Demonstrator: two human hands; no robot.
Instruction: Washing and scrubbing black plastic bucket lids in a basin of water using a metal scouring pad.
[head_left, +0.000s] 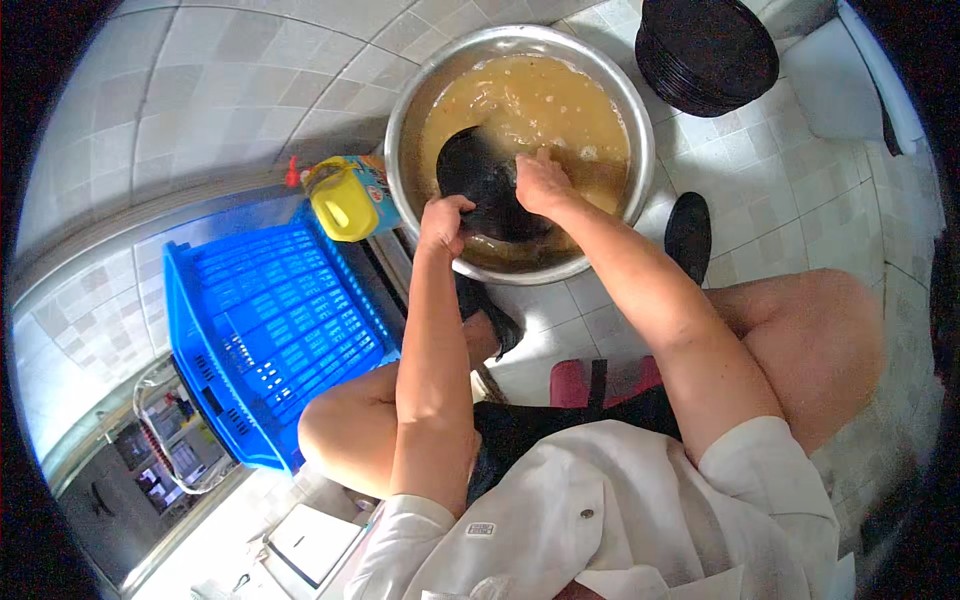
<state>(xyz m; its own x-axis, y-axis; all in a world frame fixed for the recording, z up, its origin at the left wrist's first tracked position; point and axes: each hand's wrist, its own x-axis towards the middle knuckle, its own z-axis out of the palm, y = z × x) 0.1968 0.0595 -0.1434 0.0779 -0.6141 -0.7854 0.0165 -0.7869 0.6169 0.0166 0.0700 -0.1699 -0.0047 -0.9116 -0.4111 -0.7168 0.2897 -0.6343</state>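
A wide metal basin (642, 142) on the floor in front of me holds cloudy yellow-brown water (547, 94). My left hand (445, 225) grips the near left edge of a round black plate (480, 176), thumb over its rim. The plate is tilted in the basin, its lower part at the water. Over the plate's right side, my right hand (543, 184) is curled with its fingers bent. Blur and the angle hide whether anything is inside that hand.
A stack of black plates (709, 56) stands on the tiled floor at the upper right. Left of the basin are a yellow-capped jug (341, 202) with a red pump and a blue plastic basket (277, 322). My slippered foot (688, 232) is close to the basin.
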